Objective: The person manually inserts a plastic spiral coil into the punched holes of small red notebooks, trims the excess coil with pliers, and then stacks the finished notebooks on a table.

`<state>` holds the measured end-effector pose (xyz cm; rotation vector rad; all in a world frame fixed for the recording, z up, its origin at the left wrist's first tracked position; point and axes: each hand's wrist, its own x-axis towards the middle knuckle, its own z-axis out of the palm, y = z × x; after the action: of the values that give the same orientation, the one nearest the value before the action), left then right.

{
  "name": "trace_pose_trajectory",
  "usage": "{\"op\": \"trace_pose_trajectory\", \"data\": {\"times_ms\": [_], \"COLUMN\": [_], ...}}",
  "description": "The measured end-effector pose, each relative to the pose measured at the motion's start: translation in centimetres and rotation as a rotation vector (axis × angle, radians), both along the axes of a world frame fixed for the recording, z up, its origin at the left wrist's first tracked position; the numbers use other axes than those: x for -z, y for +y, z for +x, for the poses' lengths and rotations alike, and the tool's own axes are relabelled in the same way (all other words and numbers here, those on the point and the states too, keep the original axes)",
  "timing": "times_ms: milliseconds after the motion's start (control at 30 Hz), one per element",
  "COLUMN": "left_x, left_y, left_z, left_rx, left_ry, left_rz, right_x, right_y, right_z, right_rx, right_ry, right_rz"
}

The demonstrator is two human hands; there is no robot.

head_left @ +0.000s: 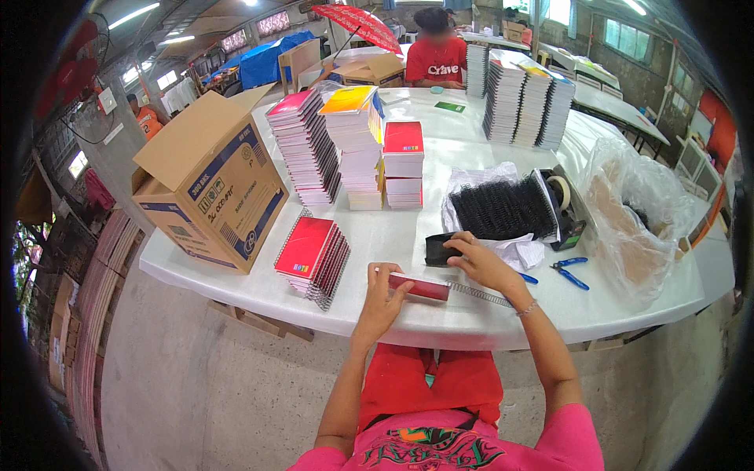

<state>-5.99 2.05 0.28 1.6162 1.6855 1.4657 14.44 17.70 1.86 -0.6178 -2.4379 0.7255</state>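
My left hand (pixel 382 304) is closed on the left end of a small red notebook (pixel 424 288), which is tilted up near the table's front edge. A metal-looking spiral coil (pixel 481 294) runs from the notebook's right end and passes by my right wrist. Above the notebook, my right hand (pixel 481 261) has bent fingers spread apart, its fingertips at the edge of a black block (pixel 440 251). Left of my left hand stands a stack of red spiral notebooks (pixel 310 247). A heap of black spiral coils (pixel 499 208) lies on white paper beyond my right hand.
Blue-handled pliers (pixel 571 272) and a clear plastic bag (pixel 624 220) lie at right. A cardboard box (pixel 216 188) stands at left. Tall notebook stacks (pixel 353 149) rise behind, with more (pixel 522 102) at far right. Across the white table (pixel 377 228) sits a person in red (pixel 436 63).
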Motion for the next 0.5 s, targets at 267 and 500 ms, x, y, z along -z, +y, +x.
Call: {"op": "trace_pose_trajectory", "data": {"times_ms": [267, 500], "left_x": [1.1, 1.4], "left_y": [-0.7, 0.2], "left_z": [-2.2, -1.2], "left_rx": [-0.012, 0.027], "left_ry": [0.169, 0.114], "left_rz": [0.044, 0.066], "right_x": [1.2, -0.6], "right_y": [-1.7, -3.1], "right_z": [-0.2, 2.9], "right_rx": [-0.12, -0.456], "right_ry": [0.129, 0.29], "right_rz": [-0.731, -1.093]}}
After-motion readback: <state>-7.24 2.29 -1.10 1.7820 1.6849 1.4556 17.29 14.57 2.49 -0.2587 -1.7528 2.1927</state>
